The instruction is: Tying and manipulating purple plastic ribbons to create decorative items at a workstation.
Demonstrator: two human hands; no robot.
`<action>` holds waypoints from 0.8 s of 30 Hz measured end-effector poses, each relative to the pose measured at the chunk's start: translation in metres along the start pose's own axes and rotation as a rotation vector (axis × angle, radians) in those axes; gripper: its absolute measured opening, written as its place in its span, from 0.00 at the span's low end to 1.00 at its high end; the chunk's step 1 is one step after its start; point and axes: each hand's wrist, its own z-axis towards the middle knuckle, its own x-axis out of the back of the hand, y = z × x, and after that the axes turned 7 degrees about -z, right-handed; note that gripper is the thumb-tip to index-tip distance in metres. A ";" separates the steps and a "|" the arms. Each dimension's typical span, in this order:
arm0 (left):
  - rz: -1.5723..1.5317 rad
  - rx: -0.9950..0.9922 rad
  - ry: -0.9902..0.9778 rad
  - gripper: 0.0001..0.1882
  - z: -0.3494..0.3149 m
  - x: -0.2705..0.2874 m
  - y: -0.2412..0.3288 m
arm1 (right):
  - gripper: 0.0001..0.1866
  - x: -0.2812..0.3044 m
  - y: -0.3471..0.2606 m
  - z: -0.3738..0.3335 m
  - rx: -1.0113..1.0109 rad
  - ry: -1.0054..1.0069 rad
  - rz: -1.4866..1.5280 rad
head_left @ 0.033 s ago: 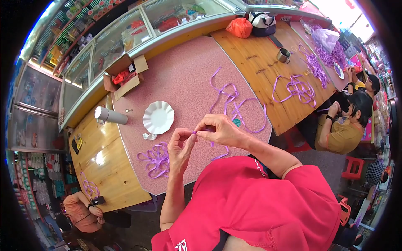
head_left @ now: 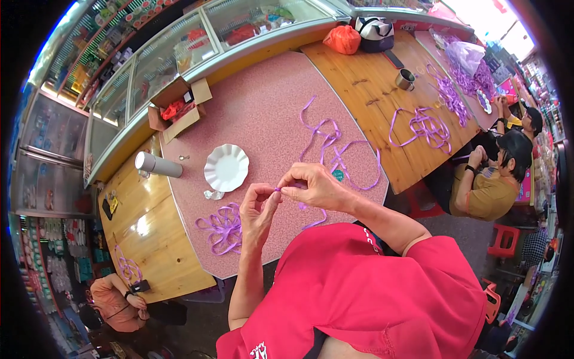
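My left hand point(head_left: 258, 210) and my right hand point(head_left: 311, 186) meet over the near part of the pink speckled table point(head_left: 251, 102). Their fingertips pinch a small piece of purple ribbon point(head_left: 277, 189), mostly covered by the fingers. Left of my left hand lies a loose pile of purple ribbon point(head_left: 220, 230). More purple ribbon point(head_left: 327, 134) trails in loops across the table beyond my right hand, and an end of it shows below that hand. Beyond my left hand stands a white scalloped dish point(head_left: 226, 168), with a crumpled clear wrapper point(head_left: 213, 195) beside it.
A grey-white bottle point(head_left: 160, 165) lies at the left table edge. An opened cardboard box point(head_left: 182, 110) with red contents stands by the glass case. On the right wooden table are a metal mug point(head_left: 405, 79), an orange bag point(head_left: 342, 39) and ribbon point(head_left: 421, 128). Other people sit left and right.
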 end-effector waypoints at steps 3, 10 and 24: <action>-0.020 0.084 -0.006 0.05 -0.002 0.003 0.001 | 0.08 0.000 -0.006 0.000 -0.013 0.020 -0.045; -0.032 0.076 0.006 0.05 -0.003 0.002 0.002 | 0.07 0.000 -0.007 -0.002 0.015 0.051 -0.077; -0.062 0.074 -0.043 0.05 -0.004 0.004 -0.003 | 0.07 -0.001 -0.007 -0.004 0.000 0.008 -0.057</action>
